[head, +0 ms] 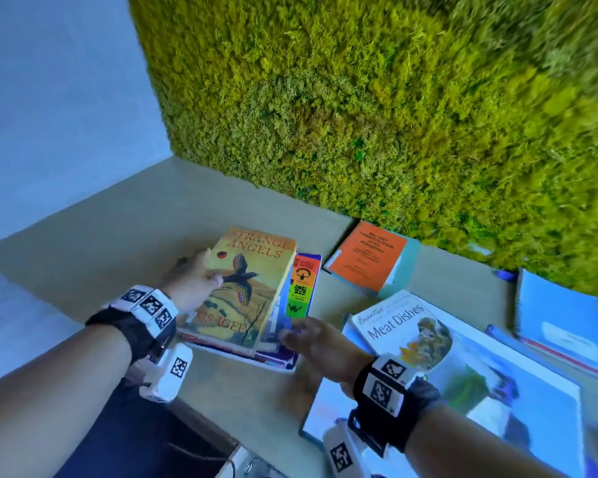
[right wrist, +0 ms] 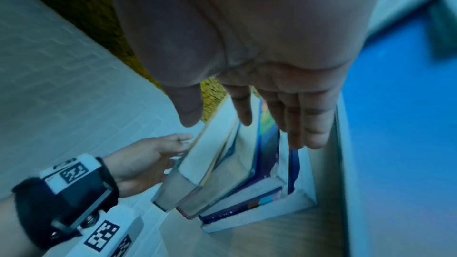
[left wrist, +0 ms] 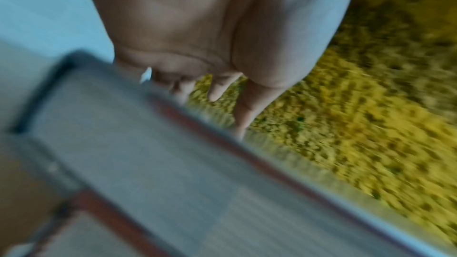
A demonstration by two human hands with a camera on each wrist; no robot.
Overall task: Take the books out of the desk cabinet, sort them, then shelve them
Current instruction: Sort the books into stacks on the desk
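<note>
A stack of books lies on the tan desk (head: 111, 236), with the yellow "Strange Angels" book (head: 252, 288) on top and a blue book with a coloured strip (head: 301, 288) beneath it. My left hand (head: 201, 267) rests against the stack's left side, its thumb on the cover and its fingers straight. At the stack's near right corner my right hand (head: 301, 334) lies flat against the side. The right wrist view shows the right hand (right wrist: 272, 116) with straight fingers along the stack (right wrist: 222, 173), and the left hand (right wrist: 148, 157) opposite. The left wrist view is blurred: the left hand (left wrist: 212, 89) is at a book's edge (left wrist: 148, 163).
To the right lie an orange Constitution book (head: 366, 257), a "Meat Dishes" book (head: 401, 332) on a large glossy book (head: 515, 408), and a blue spiral notebook (head: 560, 312). A green moss wall (head: 394, 115) stands behind the desk. A white wall (head: 66, 115) closes the left.
</note>
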